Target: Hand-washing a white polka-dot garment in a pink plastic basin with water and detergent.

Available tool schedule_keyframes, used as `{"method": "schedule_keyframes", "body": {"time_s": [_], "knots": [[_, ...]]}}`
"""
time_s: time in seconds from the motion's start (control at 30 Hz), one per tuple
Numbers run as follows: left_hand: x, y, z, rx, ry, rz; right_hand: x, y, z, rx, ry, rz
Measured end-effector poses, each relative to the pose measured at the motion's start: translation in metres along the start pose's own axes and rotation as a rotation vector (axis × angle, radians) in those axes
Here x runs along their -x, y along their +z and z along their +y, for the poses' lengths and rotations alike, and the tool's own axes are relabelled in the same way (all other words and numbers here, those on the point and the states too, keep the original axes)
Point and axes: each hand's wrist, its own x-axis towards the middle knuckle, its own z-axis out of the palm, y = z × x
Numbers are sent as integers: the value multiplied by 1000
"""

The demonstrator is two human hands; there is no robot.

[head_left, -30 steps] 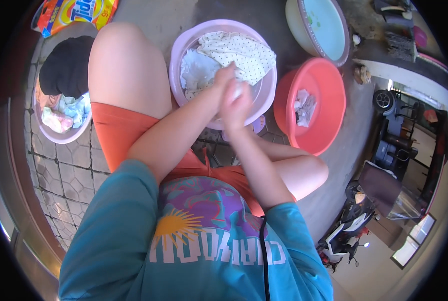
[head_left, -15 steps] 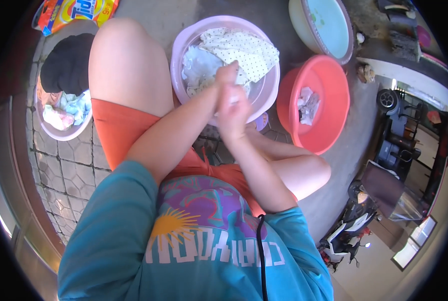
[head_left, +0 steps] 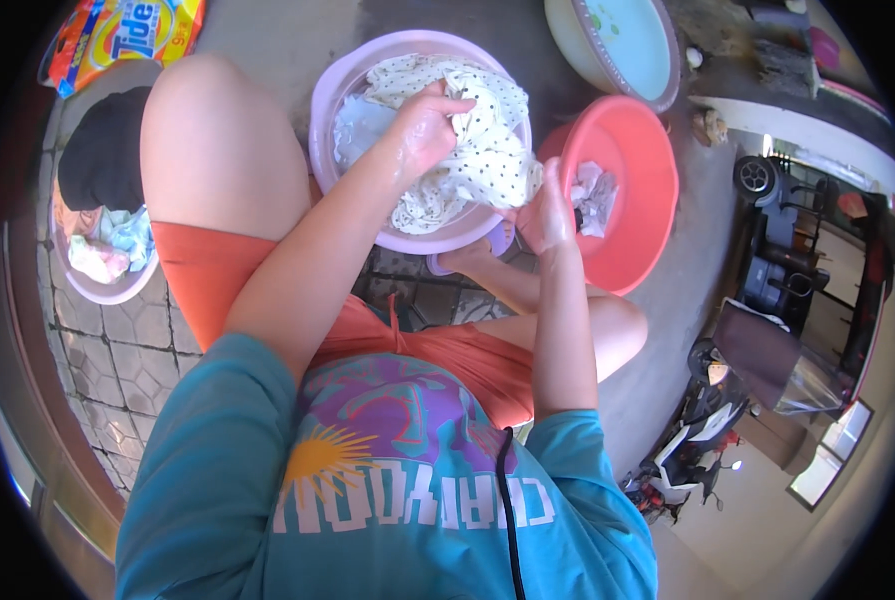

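A white cloth with black polka dots (head_left: 492, 155) is bunched over a pale purple basin (head_left: 319, 130). My left hand (head_left: 427, 132) is closed on its upper part, with the thumb lying across the top. At the basin's right rim my right hand (head_left: 549, 215) pinches the cloth's lower corner, and part of the fabric stretches between the two hands. Suds coat both hands and wrists. Beside my left hand, a light blue cloth (head_left: 355, 130) lies in the same basin. The lower part of the dotted cloth rests inside it.
A red basin (head_left: 647, 200) with small greyish cloths (head_left: 594, 195) stands to the right, a light green basin (head_left: 579, 45) beyond it. At left, a small basin (head_left: 112, 293) holds coloured clothes and dark fabric (head_left: 107, 150), near an orange detergent bag (head_left: 117, 40). A motorbike (head_left: 682, 450) stands right.
My hands were close together over the basin's lower part. Now they are apart, with the right further right, and the dotted cloth is lifted and spread between them.
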Motion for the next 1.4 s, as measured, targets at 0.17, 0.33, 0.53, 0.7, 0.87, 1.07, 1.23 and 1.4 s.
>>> {"method": "schedule_keyframes", "body": {"time_s": [0.17,0.33,0.53,0.7,0.87,1.07,1.23,1.4], "knots": [[-16,-26,3,-1071,569,123,20,-14,-13,162,-134,112],[4,-2,7,-1445,565,215,34,-33,-24,75,-460,125],[-7,-15,4,-1233,499,262,40,-7,-32,-3,-553,132],[-12,-19,5,-867,446,254,40,2,-40,837,-621,505],[-7,-9,4,-599,59,113,42,-25,-42,852,-319,152],[6,-13,-11,-1231,181,-296,32,1,-56,-244,-252,25],[5,-3,7,-1936,132,-449,18,-3,-52,144,-457,387],[2,-3,14,-815,-99,-268,15,-10,-45,-7,-416,531]]}}
